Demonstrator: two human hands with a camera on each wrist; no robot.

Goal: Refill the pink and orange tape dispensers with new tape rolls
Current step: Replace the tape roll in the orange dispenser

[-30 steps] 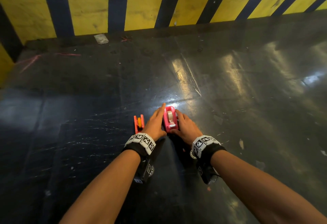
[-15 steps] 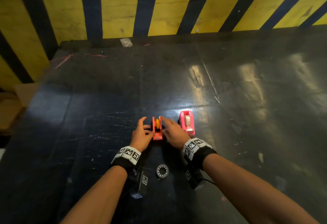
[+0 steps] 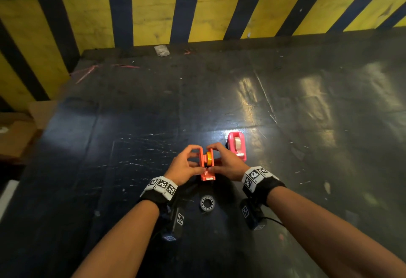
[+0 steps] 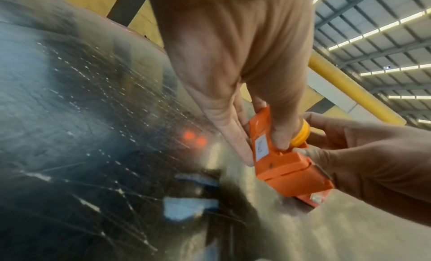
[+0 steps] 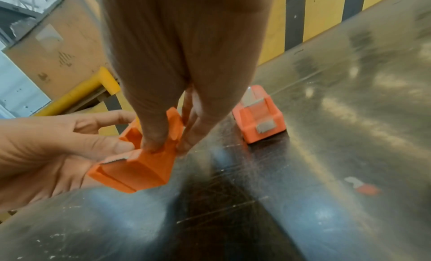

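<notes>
While my left hand [image 3: 183,167] and right hand [image 3: 227,164] pinch the orange plastic tape dispenser [image 3: 206,164] from either side, its yellow hub [image 3: 209,158] sits between them; the clear tape roll [image 3: 207,203] lies just behind it on the tabletop [image 3: 307,146].

My head camera looks down and ahead at 12 o'clock over the worktop [image 3: 131,168]; both wrist cameras sit close, sharing the orange dispenser [image 4: 286,171].

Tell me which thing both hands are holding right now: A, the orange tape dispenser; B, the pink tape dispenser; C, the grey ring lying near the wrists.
A: the left hand and right hand both grip the orange tape dispenser, while the pink tape dispenser stands untouched.
</notes>
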